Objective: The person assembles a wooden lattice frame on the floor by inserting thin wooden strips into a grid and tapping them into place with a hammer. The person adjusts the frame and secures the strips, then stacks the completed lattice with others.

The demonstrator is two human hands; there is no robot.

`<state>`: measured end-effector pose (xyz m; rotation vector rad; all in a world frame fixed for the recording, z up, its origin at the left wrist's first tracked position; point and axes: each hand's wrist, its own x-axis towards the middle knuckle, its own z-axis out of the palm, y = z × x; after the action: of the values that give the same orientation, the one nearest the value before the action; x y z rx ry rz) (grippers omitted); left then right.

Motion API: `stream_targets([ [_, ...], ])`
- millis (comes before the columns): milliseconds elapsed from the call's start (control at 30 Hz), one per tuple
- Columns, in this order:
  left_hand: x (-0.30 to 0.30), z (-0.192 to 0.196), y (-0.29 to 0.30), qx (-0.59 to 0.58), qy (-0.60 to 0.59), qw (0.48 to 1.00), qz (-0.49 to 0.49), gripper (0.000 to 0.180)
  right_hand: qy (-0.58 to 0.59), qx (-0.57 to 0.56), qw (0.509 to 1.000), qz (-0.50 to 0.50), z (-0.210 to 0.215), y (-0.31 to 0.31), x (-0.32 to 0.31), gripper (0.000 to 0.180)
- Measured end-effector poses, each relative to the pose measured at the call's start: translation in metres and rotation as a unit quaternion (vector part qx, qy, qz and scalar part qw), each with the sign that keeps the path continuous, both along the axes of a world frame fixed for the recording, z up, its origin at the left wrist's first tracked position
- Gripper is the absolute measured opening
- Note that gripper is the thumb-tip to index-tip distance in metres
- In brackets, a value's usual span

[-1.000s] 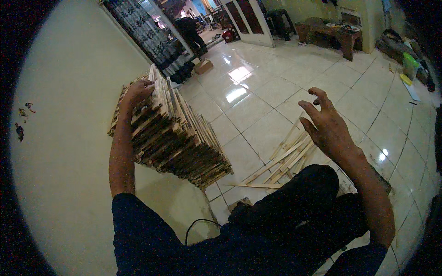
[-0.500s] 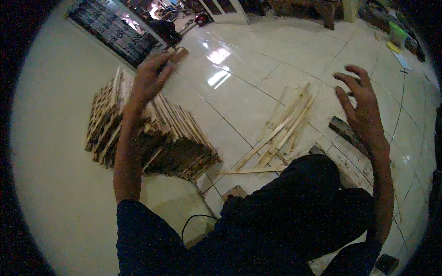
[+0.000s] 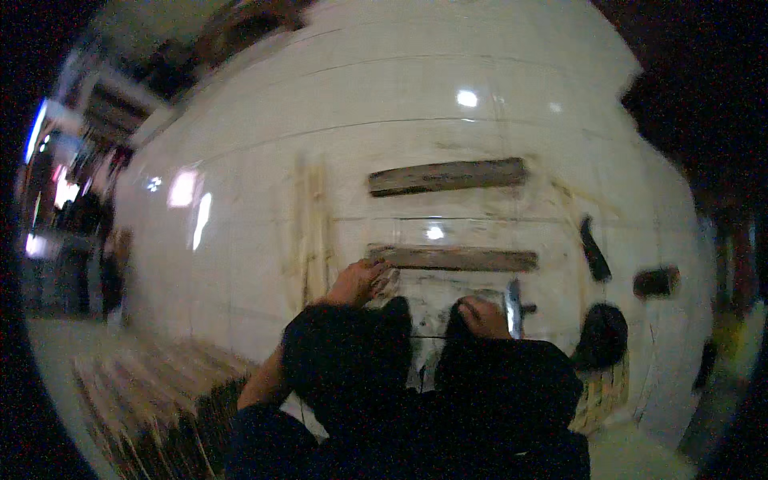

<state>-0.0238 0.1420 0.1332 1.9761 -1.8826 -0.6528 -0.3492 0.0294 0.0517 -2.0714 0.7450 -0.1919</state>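
My left hand point(image 3: 358, 282) is low in front of my knee, its bent fingers at the left end of the nearer wooden block point(image 3: 460, 258); blur hides whether they grip it. Beside my other knee is my right hand point(image 3: 485, 318), its fingers partly hidden and smeared. Just right of that hand stands a shiny metal blade point(image 3: 513, 309) with a dark part at its side. A second long wooden block point(image 3: 448, 176) lies farther off, roughly parallel to the nearer one.
Thin pale wood strips point(image 3: 314, 228) lie on the tiled floor at left. A large stack of strips point(image 3: 160, 392) fills the lower left. At right are a dark curved object point(image 3: 594, 250), a short dark block point(image 3: 656, 282) and a dark rounded thing point(image 3: 602, 336).
The view has swung right, away from the stack. My left hand, raised with a small wooden piece before, is now low by the block. My right hand, spread in the air before, has dropped beside my knee.
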Motion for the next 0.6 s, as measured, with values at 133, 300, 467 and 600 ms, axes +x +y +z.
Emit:
stream_targets([
  [133, -0.053, -0.055, -0.055, 0.015, -0.07, 0.99, -0.119, 0.073, 0.039, 0.059, 0.986, -0.154, -0.001, 0.034, -0.04, 0.028],
  [300, -0.073, -0.071, -0.088, -0.034, -0.084, 0.99, -0.109, 0.094, 0.048, -0.028, 0.943, -0.328, 0.027, 0.01, -0.063, 0.03],
  [467, -0.041, -0.065, -0.185, -0.165, -0.128, 0.976, -0.065, 0.102, 0.111, -0.269, 0.95, -0.113, 0.071, -0.046, -0.007, 0.054],
  [600, 0.003, -0.087, -0.245, -0.061, -0.097, 0.993, -0.014, 0.103, 0.182, -0.323, 0.923, 0.103, 0.048, -0.091, 0.049, 0.069],
])
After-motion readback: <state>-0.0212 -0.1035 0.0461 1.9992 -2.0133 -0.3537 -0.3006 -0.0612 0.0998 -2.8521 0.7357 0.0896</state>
